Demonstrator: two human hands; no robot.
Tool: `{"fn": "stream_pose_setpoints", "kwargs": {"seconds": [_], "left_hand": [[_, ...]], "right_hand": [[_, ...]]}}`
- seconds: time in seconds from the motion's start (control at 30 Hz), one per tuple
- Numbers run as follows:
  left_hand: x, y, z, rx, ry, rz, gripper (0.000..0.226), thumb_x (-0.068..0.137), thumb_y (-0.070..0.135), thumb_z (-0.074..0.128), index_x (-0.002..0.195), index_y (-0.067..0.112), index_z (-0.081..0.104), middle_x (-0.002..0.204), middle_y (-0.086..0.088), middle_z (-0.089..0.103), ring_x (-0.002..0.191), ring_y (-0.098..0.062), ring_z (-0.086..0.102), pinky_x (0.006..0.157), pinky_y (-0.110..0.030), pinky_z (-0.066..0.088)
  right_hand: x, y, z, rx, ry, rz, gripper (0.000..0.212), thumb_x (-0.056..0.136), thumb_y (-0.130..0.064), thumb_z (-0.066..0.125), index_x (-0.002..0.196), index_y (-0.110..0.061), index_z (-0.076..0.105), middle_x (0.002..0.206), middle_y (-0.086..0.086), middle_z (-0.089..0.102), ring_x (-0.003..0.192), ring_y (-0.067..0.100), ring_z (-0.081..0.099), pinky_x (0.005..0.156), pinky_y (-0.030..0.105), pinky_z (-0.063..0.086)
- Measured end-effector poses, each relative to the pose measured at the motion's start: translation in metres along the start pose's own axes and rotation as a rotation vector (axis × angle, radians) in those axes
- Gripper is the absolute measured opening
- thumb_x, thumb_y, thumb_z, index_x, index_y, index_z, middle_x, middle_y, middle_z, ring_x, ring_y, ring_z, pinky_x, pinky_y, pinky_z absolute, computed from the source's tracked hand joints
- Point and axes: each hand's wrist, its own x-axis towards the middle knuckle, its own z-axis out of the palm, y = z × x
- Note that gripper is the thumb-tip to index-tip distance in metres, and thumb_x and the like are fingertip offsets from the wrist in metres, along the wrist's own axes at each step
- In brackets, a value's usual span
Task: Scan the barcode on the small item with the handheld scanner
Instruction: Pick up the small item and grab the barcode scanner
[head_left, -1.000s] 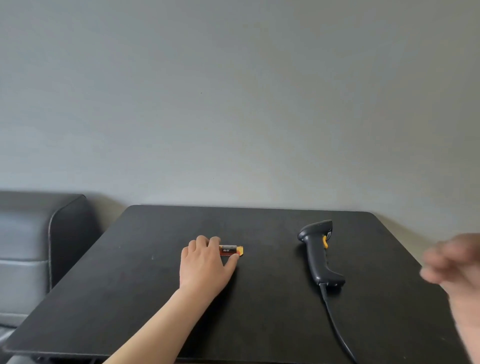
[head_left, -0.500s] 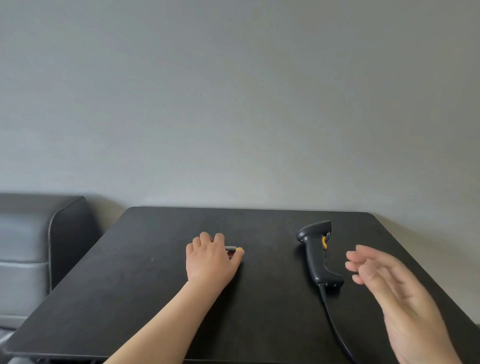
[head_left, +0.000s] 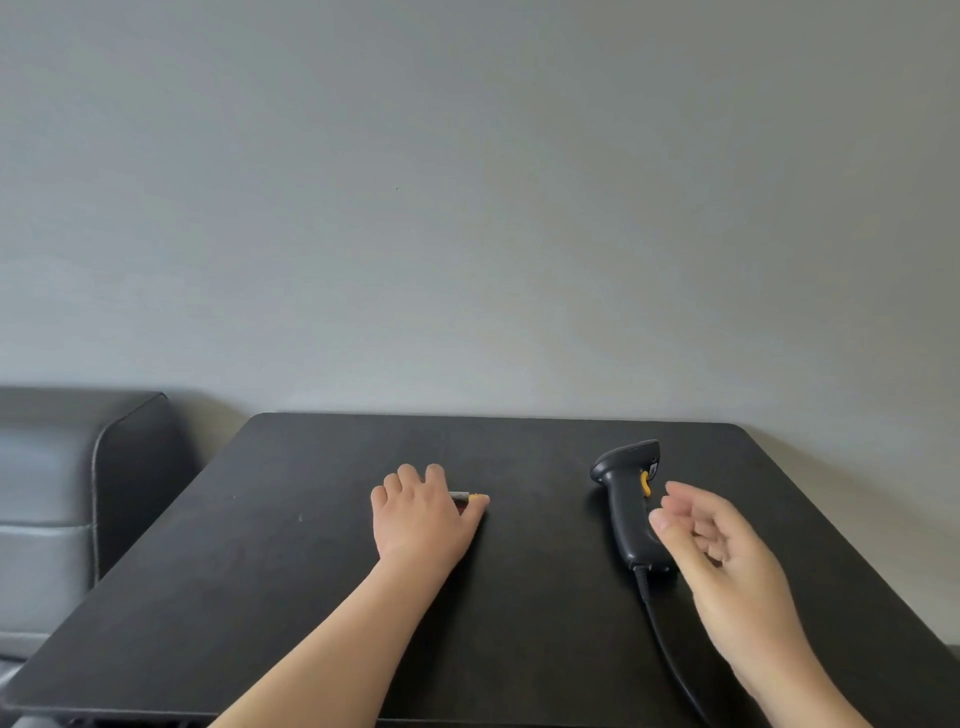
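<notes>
A small item (head_left: 464, 497) with a yellow end lies near the middle of the black table (head_left: 291, 582). My left hand (head_left: 423, 512) rests over it, fingers and thumb closed around it, so only its right tip shows. A black handheld scanner (head_left: 626, 506) with a yellow trigger lies on its side to the right, its cable (head_left: 670, 654) trailing toward me. My right hand (head_left: 717, 561) hovers just right of the scanner's handle, fingers apart and curled, holding nothing.
A grey wall rises right behind the table's far edge. A dark leather sofa (head_left: 67, 493) stands at the left, close to the table's left edge. The scanner cable runs off the front edge at the right.
My right hand has come in from the right edge toward the scanner's handle. My left hand has closed further over the small item, hiding most of it.
</notes>
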Motion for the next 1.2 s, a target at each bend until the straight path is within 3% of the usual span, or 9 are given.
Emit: {"fn": "stream_pose_setpoints", "kwargs": {"seconds": [0.17, 0.3, 0.53, 0.83, 1.03, 1.2], "left_hand": [[0.002, 0.001, 0.002, 0.008, 0.022, 0.004, 0.055, 0.090, 0.066, 0.035, 0.113, 0.018, 0.053, 0.114, -0.005, 0.054, 0.108, -0.027, 0.050, 0.094, -0.038, 0.035], [0.003, 0.001, 0.002, -0.011, 0.032, 0.002, 0.050, 0.090, 0.061, 0.038, 0.110, 0.018, 0.053, 0.112, -0.005, 0.055, 0.106, -0.027, 0.050, 0.094, -0.038, 0.035], [0.007, -0.001, -0.001, -0.096, 0.064, 0.000, 0.047, 0.088, 0.060, 0.043, 0.108, 0.019, 0.053, 0.109, -0.004, 0.054, 0.105, -0.027, 0.050, 0.094, -0.038, 0.034], [0.009, 0.000, -0.005, -0.219, 0.113, -0.003, 0.045, 0.085, 0.060, 0.049, 0.106, 0.021, 0.056, 0.108, -0.003, 0.056, 0.105, -0.027, 0.051, 0.095, -0.038, 0.034], [0.010, -0.001, -0.009, -0.390, 0.091, -0.040, 0.045, 0.084, 0.060, 0.055, 0.109, 0.022, 0.057, 0.109, -0.002, 0.055, 0.106, -0.026, 0.052, 0.093, -0.037, 0.031], [0.015, -0.005, -0.014, -0.545, 0.049, -0.092, 0.044, 0.082, 0.061, 0.057, 0.108, 0.026, 0.060, 0.110, 0.001, 0.057, 0.102, -0.023, 0.057, 0.094, -0.038, 0.037]], "right_hand": [[0.013, 0.003, 0.014, -0.251, 0.014, -0.038, 0.040, 0.089, -0.040, 0.070, 0.128, -0.032, 0.064, 0.119, -0.013, 0.063, 0.109, 0.002, 0.059, 0.089, 0.023, 0.044], [0.024, 0.005, 0.025, -0.420, 0.029, -0.036, 0.055, 0.088, -0.050, 0.067, 0.138, -0.028, 0.057, 0.125, -0.010, 0.060, 0.114, 0.010, 0.058, 0.089, 0.033, 0.049], [0.038, 0.007, 0.040, -0.647, 0.036, 0.030, 0.076, 0.085, -0.063, 0.061, 0.147, -0.021, 0.047, 0.140, 0.000, 0.055, 0.123, 0.021, 0.058, 0.089, 0.039, 0.053], [0.054, 0.006, 0.057, -0.804, 0.035, 0.120, 0.101, 0.079, -0.068, 0.063, 0.155, -0.010, 0.031, 0.138, 0.015, 0.052, 0.121, 0.033, 0.059, 0.091, 0.042, 0.053], [0.058, 0.005, 0.061, -0.903, 0.029, 0.139, 0.098, 0.083, -0.062, 0.064, 0.155, -0.005, 0.027, 0.137, 0.017, 0.054, 0.119, 0.034, 0.061, 0.090, 0.041, 0.054], [0.058, 0.000, 0.062, -0.922, -0.017, 0.203, 0.081, 0.087, -0.059, 0.060, 0.144, -0.006, 0.039, 0.128, 0.013, 0.059, 0.109, 0.032, 0.066, 0.080, 0.041, 0.055]]}}
